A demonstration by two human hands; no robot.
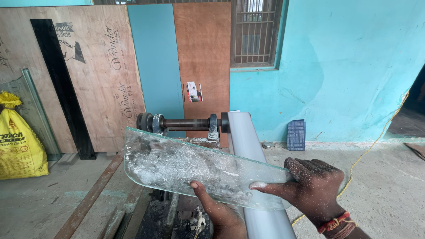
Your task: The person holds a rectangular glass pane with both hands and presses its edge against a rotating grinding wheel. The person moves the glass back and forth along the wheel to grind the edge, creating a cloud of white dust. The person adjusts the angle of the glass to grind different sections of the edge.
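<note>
From the head camera, I am holding a curved glass piece (pixel 195 170) against the pale belt (pixel 248 150) of the grinding machine, so its edge is meeting the belt. My left hand (pixel 219 212) is supporting it from below, my right hand (pixel 310 186) is gripping its end. White dust is hiding the glass surface; the machine's base is cut off.

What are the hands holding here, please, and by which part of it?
Both hands hold a dusty glass pane with rounded corners. The left hand supports its lower edge from beneath, thumb on the face; the right hand grips its right end, thumb across the glass.
</note>
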